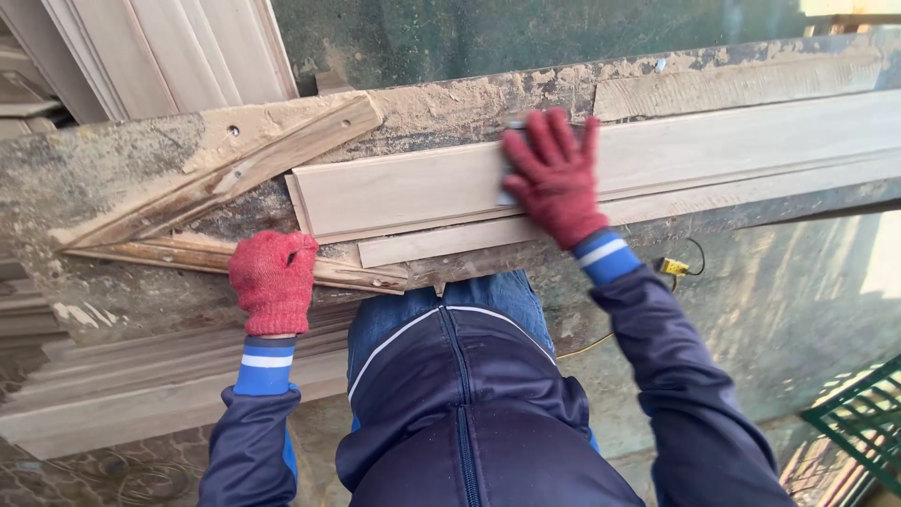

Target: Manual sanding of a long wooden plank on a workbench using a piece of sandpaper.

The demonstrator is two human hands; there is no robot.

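A rough, dust-caked wooden worktop runs across the view, coated in pale sawdust, with a weathered diagonal wooden batten fixed across its left part. Behind it stands a dark green wall, and pale moulded timber boards lean at the upper left. More pale boards are stacked low at the left, and a thin yellow cable trails over the concrete floor on the right.

On the worktop lies a long, pale, moulded wooden plank, stretching from the middle off to the right edge.

The right hand, in a red knitted glove, lies flat with fingers spread, pressing a small grey sanding block onto the plank's upper face; only the block's edge shows beneath the palm.

The left hand, also red-gloved, is curled over the near edge of the worktop, just left of the plank's end, gripping that edge.
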